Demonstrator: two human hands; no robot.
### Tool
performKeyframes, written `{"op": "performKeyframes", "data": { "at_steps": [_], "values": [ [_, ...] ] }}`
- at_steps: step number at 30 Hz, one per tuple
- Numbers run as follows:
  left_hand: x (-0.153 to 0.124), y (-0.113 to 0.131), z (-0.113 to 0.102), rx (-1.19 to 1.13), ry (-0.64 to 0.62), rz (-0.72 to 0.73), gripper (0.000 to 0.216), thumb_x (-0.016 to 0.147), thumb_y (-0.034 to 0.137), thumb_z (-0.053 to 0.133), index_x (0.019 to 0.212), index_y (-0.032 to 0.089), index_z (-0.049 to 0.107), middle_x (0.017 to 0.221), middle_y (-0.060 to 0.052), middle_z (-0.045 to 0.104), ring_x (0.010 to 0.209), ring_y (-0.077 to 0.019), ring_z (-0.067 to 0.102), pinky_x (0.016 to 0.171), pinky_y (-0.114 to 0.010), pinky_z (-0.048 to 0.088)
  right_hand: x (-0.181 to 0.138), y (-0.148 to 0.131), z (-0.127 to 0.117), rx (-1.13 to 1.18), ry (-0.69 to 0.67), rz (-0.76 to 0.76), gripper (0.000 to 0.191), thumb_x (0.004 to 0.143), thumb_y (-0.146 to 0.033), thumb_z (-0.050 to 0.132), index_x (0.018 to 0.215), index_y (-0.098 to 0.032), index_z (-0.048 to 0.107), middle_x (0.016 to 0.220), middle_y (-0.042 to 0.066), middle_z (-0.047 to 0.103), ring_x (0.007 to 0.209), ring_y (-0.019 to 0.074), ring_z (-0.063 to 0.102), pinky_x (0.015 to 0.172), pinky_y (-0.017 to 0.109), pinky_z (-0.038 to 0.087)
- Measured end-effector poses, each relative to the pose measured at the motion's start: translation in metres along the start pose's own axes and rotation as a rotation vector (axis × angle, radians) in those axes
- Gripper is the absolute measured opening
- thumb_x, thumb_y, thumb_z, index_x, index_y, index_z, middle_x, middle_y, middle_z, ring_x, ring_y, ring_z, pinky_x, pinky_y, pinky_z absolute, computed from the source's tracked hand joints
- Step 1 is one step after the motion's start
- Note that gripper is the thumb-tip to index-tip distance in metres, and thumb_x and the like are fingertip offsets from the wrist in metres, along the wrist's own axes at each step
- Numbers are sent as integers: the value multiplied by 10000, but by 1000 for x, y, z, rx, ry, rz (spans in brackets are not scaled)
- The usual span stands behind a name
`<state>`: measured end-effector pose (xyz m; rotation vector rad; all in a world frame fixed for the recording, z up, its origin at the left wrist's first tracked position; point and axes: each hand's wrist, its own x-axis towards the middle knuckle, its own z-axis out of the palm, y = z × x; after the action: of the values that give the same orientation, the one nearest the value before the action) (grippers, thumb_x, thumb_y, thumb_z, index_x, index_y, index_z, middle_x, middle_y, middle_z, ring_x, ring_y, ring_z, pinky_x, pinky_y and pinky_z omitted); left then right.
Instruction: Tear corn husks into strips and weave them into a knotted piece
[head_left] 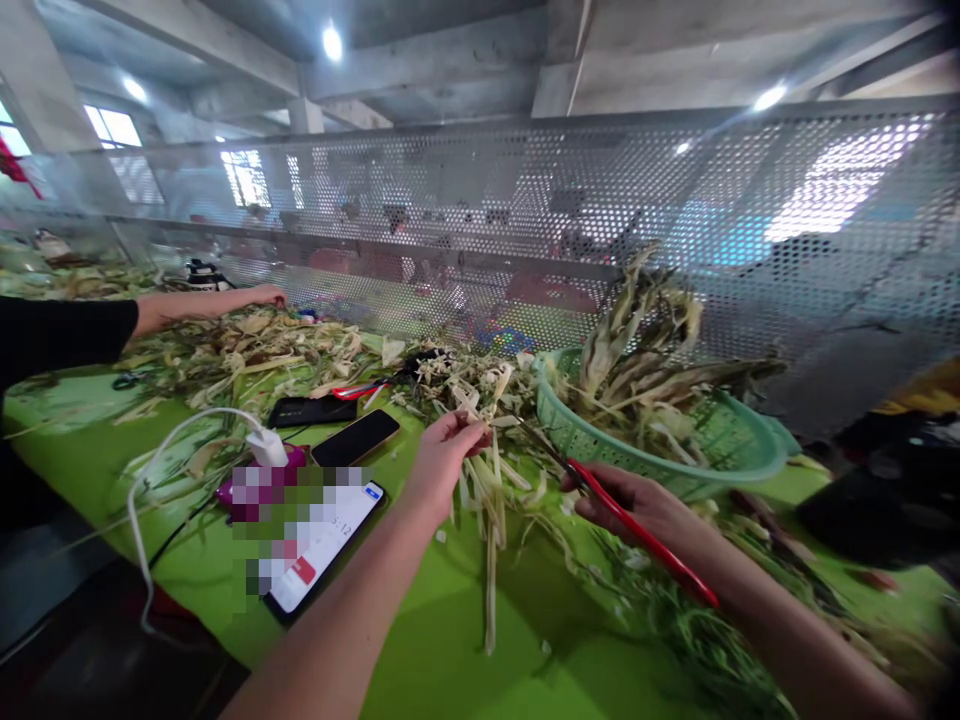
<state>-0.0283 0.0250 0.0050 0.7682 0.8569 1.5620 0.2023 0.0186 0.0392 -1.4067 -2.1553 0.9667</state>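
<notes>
Leftmost, one co-worker's arm (180,306) extends; three phones (356,438) lie on the green table (420,660); the left hand (442,458) pinches one strip bundle (491,530) above it, the right hand (656,500) grips red-handled scissors (679,570); one basket (660,475) fronts a perforated screen (450,180).

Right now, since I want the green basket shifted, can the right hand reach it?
Probably yes: the right hand is close to the green basket, with nothing solid visible between, though it holds a red-handled tool.
</notes>
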Motion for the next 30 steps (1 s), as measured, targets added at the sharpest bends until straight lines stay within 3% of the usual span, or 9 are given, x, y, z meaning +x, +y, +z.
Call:
{"op": "performKeyframes", "data": {
  "at_steps": [8,18,24,30],
  "values": [
    [1,-1,-2,23,3,8,226,630,307,772,751,145,672,715,-15,664,680,-112,610,697,-234,449,3,3,2,52,-13,24,483,690,-608,661,884,-166,682,638,-27,492,550,116,383,536,246,315],
    [4,-2,-5,71,12,11,206,660,305,739,773,153,658,750,-23,668,711,-118,610,683,-237,443,-4,-2,9,135,49,77,514,666,-623,678,854,-145,666,566,-71,328,528,93,262,504,243,203],
    [4,0,-5,77,4,8,197,660,309,727,735,145,647,698,-10,633,668,-100,574,677,-236,440,0,7,2,92,60,67,488,698,-616,661,857,-154,659,615,-40,465,558,118,393,533,250,298],
    [2,0,-6,7,-70,-35,225,637,317,749,748,143,658,672,4,608,645,-97,558,676,-242,449,5,16,-4,-39,-31,-65,476,766,-560,637,1017,-155,650,931,74,668,887,271,613,800,341,470]
  ]
}}
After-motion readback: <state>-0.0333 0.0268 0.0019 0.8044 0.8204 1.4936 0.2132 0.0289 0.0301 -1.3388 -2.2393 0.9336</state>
